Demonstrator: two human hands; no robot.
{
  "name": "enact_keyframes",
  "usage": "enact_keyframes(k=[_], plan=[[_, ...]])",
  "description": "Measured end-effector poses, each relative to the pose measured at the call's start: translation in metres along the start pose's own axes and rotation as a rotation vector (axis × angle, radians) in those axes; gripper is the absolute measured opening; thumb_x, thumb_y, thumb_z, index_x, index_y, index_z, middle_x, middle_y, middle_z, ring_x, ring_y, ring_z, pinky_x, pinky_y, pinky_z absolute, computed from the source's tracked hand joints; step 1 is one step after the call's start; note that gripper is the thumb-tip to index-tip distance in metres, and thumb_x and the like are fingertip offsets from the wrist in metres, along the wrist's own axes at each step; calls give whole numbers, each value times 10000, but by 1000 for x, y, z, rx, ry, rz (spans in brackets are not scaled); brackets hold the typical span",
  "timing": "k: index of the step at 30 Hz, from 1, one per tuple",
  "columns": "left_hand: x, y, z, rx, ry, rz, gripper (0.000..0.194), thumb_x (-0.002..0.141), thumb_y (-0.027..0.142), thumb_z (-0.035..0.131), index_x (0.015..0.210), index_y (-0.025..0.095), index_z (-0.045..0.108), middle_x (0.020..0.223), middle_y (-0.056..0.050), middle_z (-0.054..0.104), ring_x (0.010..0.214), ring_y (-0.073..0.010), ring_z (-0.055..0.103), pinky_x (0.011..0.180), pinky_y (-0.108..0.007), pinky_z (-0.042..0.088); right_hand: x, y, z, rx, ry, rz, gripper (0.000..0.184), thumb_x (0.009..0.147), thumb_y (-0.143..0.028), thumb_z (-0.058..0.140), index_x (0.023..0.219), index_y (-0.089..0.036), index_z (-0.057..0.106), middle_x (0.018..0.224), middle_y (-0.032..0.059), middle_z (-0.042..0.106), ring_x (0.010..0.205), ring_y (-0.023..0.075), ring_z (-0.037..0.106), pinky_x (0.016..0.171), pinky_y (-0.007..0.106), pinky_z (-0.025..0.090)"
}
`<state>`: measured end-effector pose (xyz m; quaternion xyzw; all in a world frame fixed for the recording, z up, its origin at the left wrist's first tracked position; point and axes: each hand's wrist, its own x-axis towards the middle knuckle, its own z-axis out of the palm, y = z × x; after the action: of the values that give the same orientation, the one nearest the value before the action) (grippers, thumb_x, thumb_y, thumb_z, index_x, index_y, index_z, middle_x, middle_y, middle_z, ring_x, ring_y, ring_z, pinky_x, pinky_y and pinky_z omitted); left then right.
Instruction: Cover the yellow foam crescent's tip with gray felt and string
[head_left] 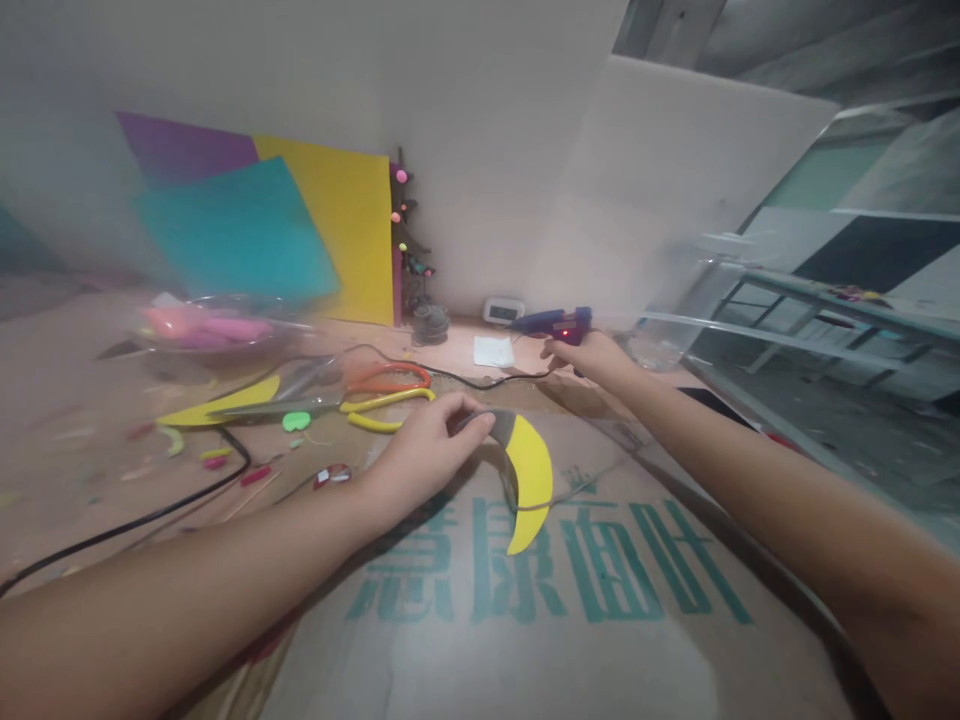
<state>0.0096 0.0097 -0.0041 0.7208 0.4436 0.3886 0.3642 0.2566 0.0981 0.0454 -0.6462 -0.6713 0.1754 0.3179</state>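
My left hand pinches the upper end of a yellow crescent cutout, where a dark grey part shows. A thin wire or cord runs by the crescent's lower half; whether it is fixed to it I cannot tell. Farther off, my right hand is closed at the handle of a blue hot glue gun with a small red light lit. The gun's nozzle points left, over a small white square pad. Beneath the crescent lies a cardboard sheet with green printed characters.
Orange-and-yellow-handled scissors lie left of my left hand. A black cord crosses the table among coloured scraps. Behind stand a clear bowl of pink pieces, coloured sheets, a small decorated tree and a small white digital display.
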Motion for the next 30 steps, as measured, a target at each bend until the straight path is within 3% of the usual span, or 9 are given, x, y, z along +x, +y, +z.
enact_keyframes(k=[4,7,11,16,23,30], plan=[[-1,-1,-1,6,3,-4,249,870,420,537,868,188,628,733,5,640,631,-151,548,557,-251,381,-46,-8,-13,155,-15,-147,263,857,-341,549,1000,-159,673,1027,110,728,799,195,704,655,265,497],[-1,-1,-1,3,0,0,252,869,426,540,857,189,625,730,9,638,609,-143,540,548,-247,378,-81,-6,-15,195,-14,-177,249,816,-380,612,966,-189,666,995,93,726,814,223,686,692,321,515],[0,-1,-1,-6,-1,-10,245,863,425,546,830,191,612,691,19,621,571,-134,521,528,-242,369,-112,7,-11,134,-3,-217,242,844,-417,552,744,-215,639,790,62,696,767,229,656,722,351,509],[1,1,-2,-16,22,-73,232,846,417,554,786,194,580,597,37,562,517,-126,485,502,-233,352,-123,22,-4,70,49,-260,434,859,-575,433,679,-221,606,711,67,656,726,244,623,693,370,499],[2,2,-3,13,58,-87,245,829,418,557,731,196,523,569,47,545,515,-122,481,526,-234,359,-129,18,-4,58,-79,-290,283,797,-518,583,775,-237,576,704,18,649,658,203,625,582,301,495],[1,2,-2,41,74,-71,225,828,398,554,731,197,526,588,49,540,533,-124,486,561,-245,378,-129,14,-3,-20,-159,-349,288,798,-506,604,749,-225,564,648,12,581,608,196,577,560,319,445]])
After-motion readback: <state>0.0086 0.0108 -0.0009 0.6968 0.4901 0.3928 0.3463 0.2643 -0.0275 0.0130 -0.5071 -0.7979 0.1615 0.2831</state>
